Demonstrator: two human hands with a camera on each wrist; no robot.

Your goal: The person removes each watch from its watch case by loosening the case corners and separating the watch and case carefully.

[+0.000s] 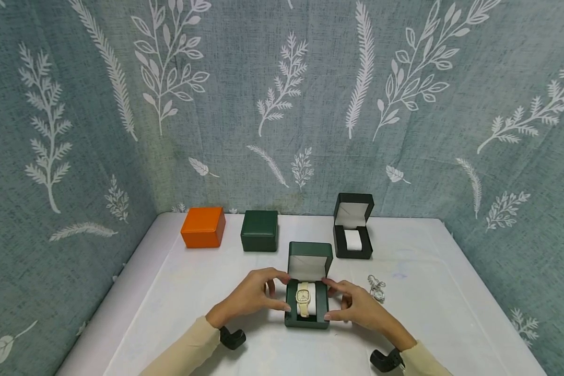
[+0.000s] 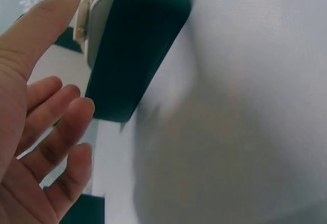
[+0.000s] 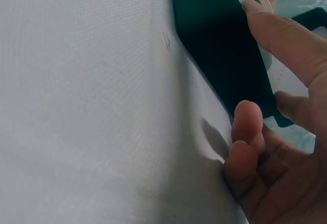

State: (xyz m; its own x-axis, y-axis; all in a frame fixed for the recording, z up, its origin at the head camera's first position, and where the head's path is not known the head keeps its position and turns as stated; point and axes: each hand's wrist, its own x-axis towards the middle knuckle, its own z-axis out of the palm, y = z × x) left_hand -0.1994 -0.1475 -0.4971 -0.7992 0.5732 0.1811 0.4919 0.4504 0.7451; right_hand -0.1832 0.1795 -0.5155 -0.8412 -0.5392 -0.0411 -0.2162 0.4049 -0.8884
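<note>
A dark green watch box [image 1: 306, 322] sits with its lid up on the white table. Inside it a cream wristwatch [image 1: 303, 296] is wrapped round a white cushion [image 1: 312, 300]. At the box's left side my left hand [image 1: 254, 292] has its thumb by the front rim and index finger by the hinge corner, the other fingers relaxed. Opposite it, my right hand [image 1: 357, 305] touches the right side, thumb over the rim [image 3: 253, 35] and index finger towards the hinge. A silver chain-band watch [image 1: 378, 292] lies beyond my right hand.
Towards the back stand a closed orange box [image 1: 203, 227], a closed green box [image 1: 259, 231] and an open black box [image 1: 353, 250] holding a white cushion. Leaf-patterned cloth [image 1: 282, 156] hangs behind and along both sides of the table [image 1: 178, 292].
</note>
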